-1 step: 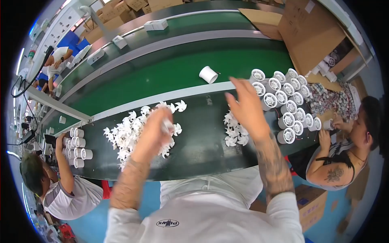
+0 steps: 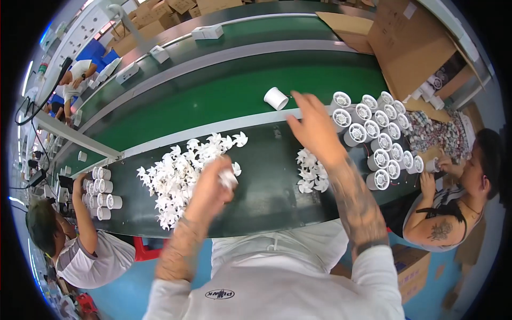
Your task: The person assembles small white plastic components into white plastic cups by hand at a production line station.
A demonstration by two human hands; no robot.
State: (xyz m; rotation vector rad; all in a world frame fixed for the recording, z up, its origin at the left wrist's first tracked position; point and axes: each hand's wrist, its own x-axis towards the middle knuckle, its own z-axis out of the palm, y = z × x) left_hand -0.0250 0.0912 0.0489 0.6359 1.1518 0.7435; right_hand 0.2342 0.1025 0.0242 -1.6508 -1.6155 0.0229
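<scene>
My left hand [image 2: 212,184] is closed around a small white fan blade [image 2: 228,179], partly hidden by the fingers, beside a loose pile of white fan blades [image 2: 173,173]. My right hand [image 2: 314,127] reaches over the far edge of the dark work surface, thumb and fingers apart, nothing in it. Just left of its fingertips lies a white cylindrical housing [image 2: 275,99], tipped on the green conveyor belt [image 2: 213,98]. Under my right wrist is a smaller group of white fan blades [image 2: 310,173].
Right of my right arm stand several white round housings with spoked tops [image 2: 372,129]. A co-worker [image 2: 448,197] sits beyond them, near a pile of small parts [image 2: 437,128]. Another co-worker [image 2: 80,240] is at the left by stacked white cylinders [image 2: 102,194]. A large cardboard box [image 2: 405,48] stands far right.
My right hand has moved a little left and away from me, closer to the lone housing. My left hand has shifted slightly right and nearer to me, still holding the fan blade.
</scene>
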